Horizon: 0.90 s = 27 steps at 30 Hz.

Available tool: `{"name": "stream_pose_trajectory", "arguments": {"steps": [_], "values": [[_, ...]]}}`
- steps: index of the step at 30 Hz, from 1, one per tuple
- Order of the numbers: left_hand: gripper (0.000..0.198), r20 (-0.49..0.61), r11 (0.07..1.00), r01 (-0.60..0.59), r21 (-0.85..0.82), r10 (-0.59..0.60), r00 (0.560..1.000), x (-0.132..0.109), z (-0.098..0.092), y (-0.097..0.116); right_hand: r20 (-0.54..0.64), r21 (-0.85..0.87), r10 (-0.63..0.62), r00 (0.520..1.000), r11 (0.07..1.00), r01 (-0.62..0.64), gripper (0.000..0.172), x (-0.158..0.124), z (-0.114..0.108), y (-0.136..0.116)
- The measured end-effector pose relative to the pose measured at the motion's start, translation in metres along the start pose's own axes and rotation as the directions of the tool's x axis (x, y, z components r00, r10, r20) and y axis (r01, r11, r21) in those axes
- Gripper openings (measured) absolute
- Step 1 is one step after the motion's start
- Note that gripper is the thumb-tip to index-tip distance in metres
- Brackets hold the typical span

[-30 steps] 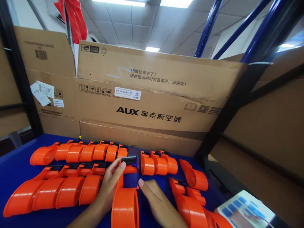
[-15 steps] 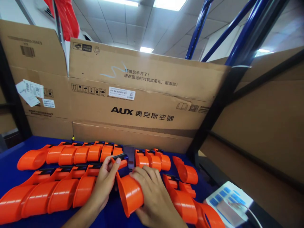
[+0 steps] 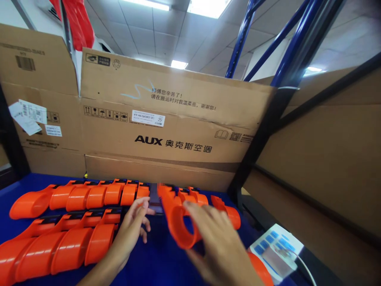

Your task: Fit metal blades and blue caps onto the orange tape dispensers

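Observation:
My right hand (image 3: pixel 218 236) grips an orange plastic piece (image 3: pixel 172 210) with a round, hollow collar and a flat arm; its exact kind I cannot tell. The collar faces me and the arm points up toward the back row. To its left, my left hand (image 3: pixel 133 222) is empty with the fingers apart, above the blue surface. Close to it lie a back row of similar orange pieces (image 3: pixel 97 196) and a front row (image 3: pixel 70 248), with dark strips along their upper ends. More orange pieces (image 3: pixel 201 198) are partly hidden behind my right hand.
A blue tabletop (image 3: pixel 159 258) lies under everything. A large cardboard sheet (image 3: pixel 178 123) stands along the back, beside a dark metal post (image 3: pixel 250 155). At the right sits a white device with blue keys (image 3: pixel 275 248) and a cable.
My left hand has let go of the orange piece and opened. My right hand has swung it rightward and turned it, so the collar's opening now faces me. The view has shifted slightly.

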State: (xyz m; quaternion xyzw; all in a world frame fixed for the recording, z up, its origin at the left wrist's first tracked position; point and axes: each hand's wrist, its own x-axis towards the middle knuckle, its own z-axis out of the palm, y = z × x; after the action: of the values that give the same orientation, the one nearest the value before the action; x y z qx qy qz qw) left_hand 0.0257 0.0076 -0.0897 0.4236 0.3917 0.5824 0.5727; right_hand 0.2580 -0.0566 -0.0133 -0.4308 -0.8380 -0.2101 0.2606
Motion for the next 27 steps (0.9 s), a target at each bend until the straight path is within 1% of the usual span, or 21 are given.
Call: {"name": "stream_pose_trajectory", "arguments": {"steps": [2,3,4,5,7,9,11,13,19,23,27], "values": [[0.048,0.021,1.000,-0.020,0.016,0.020,1.000,0.001,-0.001,0.000,-0.038,-0.044,0.121,0.992,0.991,-0.123,0.076,0.007,-0.018,0.036],[0.045,0.038,0.999,-0.024,0.027,0.023,0.999,0.001,-0.001,-0.001,-0.031,-0.075,0.178,0.984,0.981,-0.180,0.070,0.010,-0.023,0.056],[0.043,0.062,0.999,-0.025,0.039,0.022,0.998,0.001,-0.001,-0.001,0.007,-0.108,0.223,0.975,0.969,-0.221,0.064,0.011,-0.026,0.074],[0.042,0.084,0.998,-0.027,0.048,0.023,0.996,0.001,-0.001,-0.002,0.049,-0.145,0.263,0.964,0.956,-0.253,0.061,0.011,-0.027,0.092],[0.039,0.117,0.998,-0.028,0.063,0.021,0.993,0.000,-0.002,-0.004,0.114,-0.215,0.324,0.939,0.931,-0.295,0.058,0.007,-0.020,0.120],[0.036,0.130,0.998,-0.024,0.063,0.015,0.991,0.001,-0.003,-0.005,0.172,-0.259,0.357,0.918,0.916,-0.308,0.057,0.000,-0.008,0.137],[0.035,0.132,0.999,-0.017,0.050,0.010,0.991,0.002,-0.005,-0.004,0.229,-0.267,0.356,0.906,0.918,-0.294,0.057,-0.006,0.004,0.145],[0.034,0.135,0.999,-0.014,0.040,0.009,0.991,0.002,-0.005,-0.003,0.282,-0.262,0.345,0.895,0.925,-0.274,0.058,-0.010,0.013,0.148],[0.033,0.149,0.999,0.000,0.046,-0.007,0.989,0.001,-0.002,-0.001,0.377,-0.239,0.345,0.860,0.933,-0.270,0.069,-0.011,0.034,0.152],[0.033,0.156,0.999,0.016,0.045,-0.022,0.987,0.001,-0.001,-0.001,0.452,-0.220,0.361,0.816,0.931,-0.290,0.077,-0.011,0.048,0.155],[0.034,0.157,0.998,0.045,0.034,-0.050,0.986,0.001,-0.002,0.000,0.529,-0.194,0.395,0.751,0.918,-0.346,0.081,-0.013,0.053,0.163]]}}
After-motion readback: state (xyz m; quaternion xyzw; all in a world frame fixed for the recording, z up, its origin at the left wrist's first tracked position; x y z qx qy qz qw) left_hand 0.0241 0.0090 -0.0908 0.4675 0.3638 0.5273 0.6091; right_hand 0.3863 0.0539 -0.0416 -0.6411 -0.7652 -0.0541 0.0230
